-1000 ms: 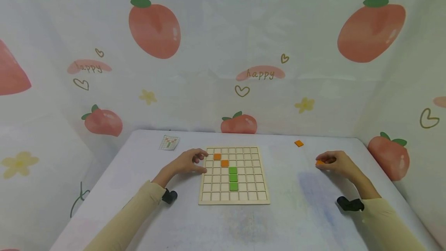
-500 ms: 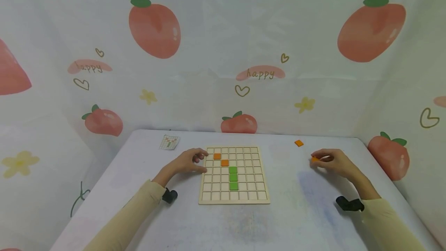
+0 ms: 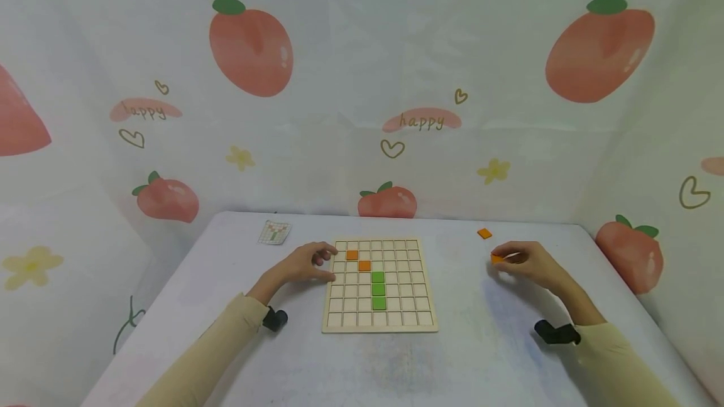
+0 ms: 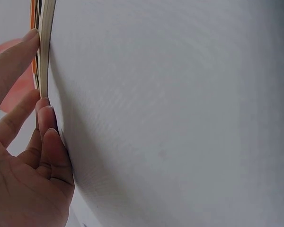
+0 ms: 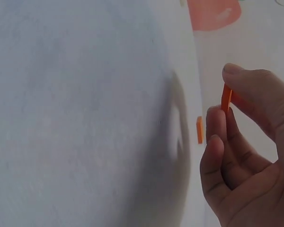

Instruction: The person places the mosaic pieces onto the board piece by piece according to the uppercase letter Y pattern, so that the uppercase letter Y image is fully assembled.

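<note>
A wooden grid board (image 3: 408, 302) lies mid-table, bearing two orange tiles (image 3: 364, 265) on a diagonal and a column of green tiles (image 3: 378, 289). At its left edge rests my left hand (image 3: 305, 262), thumb and forefinger spread apart and touching the rim. The left wrist view shows fingertips against the board's side (image 4: 45, 52), the other fingers bent. Right of the board, my right hand (image 3: 528, 262) pinches an orange square tile (image 5: 226, 98) between thumb and fingers, held above the table. Another orange tile (image 3: 484, 233) lies loose behind that hand.
A small card (image 3: 275, 232) printed with a coloured grid pattern lies at the back left of the white table (image 3: 384, 369). Behind the table hangs a white curtain (image 3: 339, 49) with fruit prints. Each wrist carries a black camera strap (image 3: 275, 318).
My right hand has moved left with the pinched orange tile, nearing the board and the loose tile. My left hand has stayed at the board's edge.
</note>
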